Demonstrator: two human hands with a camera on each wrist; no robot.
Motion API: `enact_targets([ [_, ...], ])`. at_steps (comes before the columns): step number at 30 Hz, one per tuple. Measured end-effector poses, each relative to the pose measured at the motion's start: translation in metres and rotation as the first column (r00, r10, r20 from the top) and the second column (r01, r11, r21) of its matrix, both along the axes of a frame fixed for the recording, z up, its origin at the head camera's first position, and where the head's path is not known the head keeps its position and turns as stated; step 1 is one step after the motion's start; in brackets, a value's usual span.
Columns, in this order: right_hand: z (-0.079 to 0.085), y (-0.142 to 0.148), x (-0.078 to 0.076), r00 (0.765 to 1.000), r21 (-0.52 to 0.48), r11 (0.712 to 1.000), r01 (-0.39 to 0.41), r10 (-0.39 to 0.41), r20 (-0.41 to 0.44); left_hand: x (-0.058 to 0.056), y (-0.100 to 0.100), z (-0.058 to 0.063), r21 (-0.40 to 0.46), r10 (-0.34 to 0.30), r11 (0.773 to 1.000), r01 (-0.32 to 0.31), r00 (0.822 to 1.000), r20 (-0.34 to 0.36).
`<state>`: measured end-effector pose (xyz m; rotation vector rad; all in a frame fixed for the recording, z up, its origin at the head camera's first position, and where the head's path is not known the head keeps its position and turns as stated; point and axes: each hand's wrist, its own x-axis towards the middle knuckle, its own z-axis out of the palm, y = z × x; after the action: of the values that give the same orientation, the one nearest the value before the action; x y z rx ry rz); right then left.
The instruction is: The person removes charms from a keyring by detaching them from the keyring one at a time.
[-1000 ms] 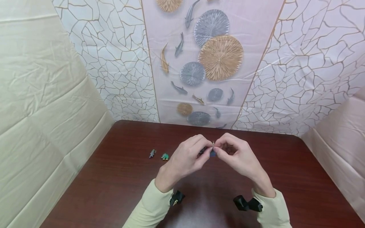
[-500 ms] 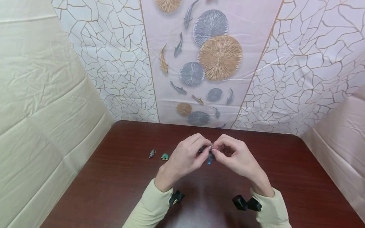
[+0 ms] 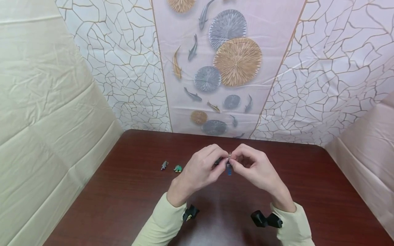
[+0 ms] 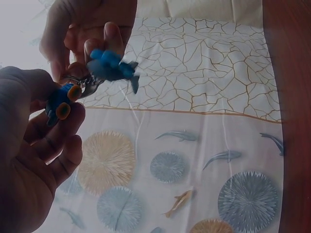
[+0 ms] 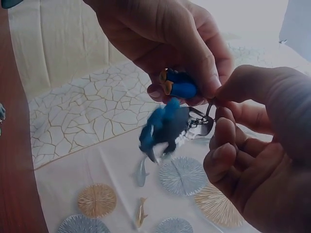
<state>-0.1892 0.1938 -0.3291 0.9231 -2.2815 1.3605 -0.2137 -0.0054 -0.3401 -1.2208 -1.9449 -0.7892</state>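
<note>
Above the table, my left hand (image 3: 201, 167) and right hand (image 3: 257, 167) meet fingertip to fingertip. My left thumb and fingers grip a small blue figurine (image 5: 182, 90) with two orange round ends, also plain in the left wrist view. My right thumb and forefinger pinch a metal key ring (image 5: 210, 108) right beside it. From the ring, by a chain and metal clasp (image 5: 206, 128), dangles a second blue-and-dark figure (image 4: 112, 67), blurred in both wrist views. Whether the gripped figurine is joined to the ring is hidden by the fingers.
A small grey figurine (image 3: 164, 165) and a green one (image 3: 178, 168) lie on the dark red-brown table (image 3: 123, 201), left of my hands. Patterned cloth (image 3: 209, 102) hangs behind the table's far edge, with pale cloth (image 3: 46, 112) at the left side.
The dangling blue figure swings and turns below the fingers. Both hands keep their grip and shift only slightly left. The two figurines on the table stay put.
</note>
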Motion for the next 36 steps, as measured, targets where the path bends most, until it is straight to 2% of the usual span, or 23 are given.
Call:
enact_targets([
  [6,0.0007,-0.0001,0.0016,1.0,0.027,1.0,-0.002,0.002,0.008,-0.0007,0.0001,0.0001,0.008,0.002,1.0,-0.003,1.0,0.005],
  [14,0.0013,-0.0022,0.0034,0.997,0.021,0.996,0.082,-0.082,-0.003,-0.0001,0.0005,0.0008,-0.007,0.004,1.0,-0.004,1.0,-0.019],
  [25,0.0009,-0.0011,0.0019,1.0,0.002,1.0,-0.01,0.01,-0.006,0.0003,-0.0007,0.0014,0.003,0.008,1.0,-0.008,1.0,-0.013],
  [36,0.0015,-0.0029,0.0031,0.998,0.011,0.998,0.063,-0.063,0.001,0.0005,0.0003,0.0011,-0.003,0.008,1.0,-0.008,1.0,-0.029],
])
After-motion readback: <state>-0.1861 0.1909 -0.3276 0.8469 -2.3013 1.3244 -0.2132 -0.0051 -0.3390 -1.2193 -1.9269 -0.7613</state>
